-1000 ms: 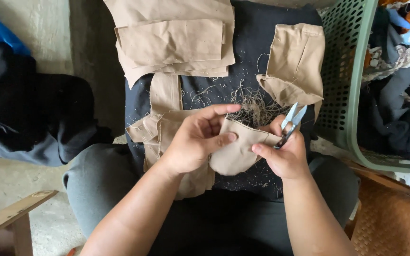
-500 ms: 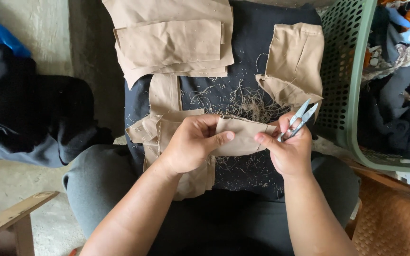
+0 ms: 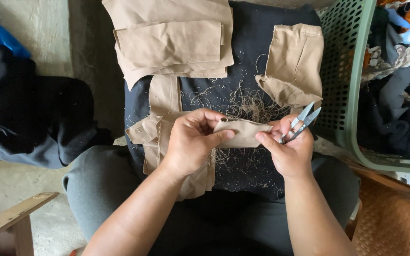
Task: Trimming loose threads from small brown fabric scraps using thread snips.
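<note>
the small beige fabric piece (image 3: 243,132) is folded flat, with a rough frayed edge, and is held above the middle of the dark cloth (image 3: 257,61) on the lap. the left hand (image 3: 193,140) pinches its left end with closed fingers. the right hand (image 3: 290,149) pinches its right end and also grips thread snips (image 3: 302,122), blades pointing up and slightly apart. loose threads (image 3: 247,104) lie just behind.
</note>
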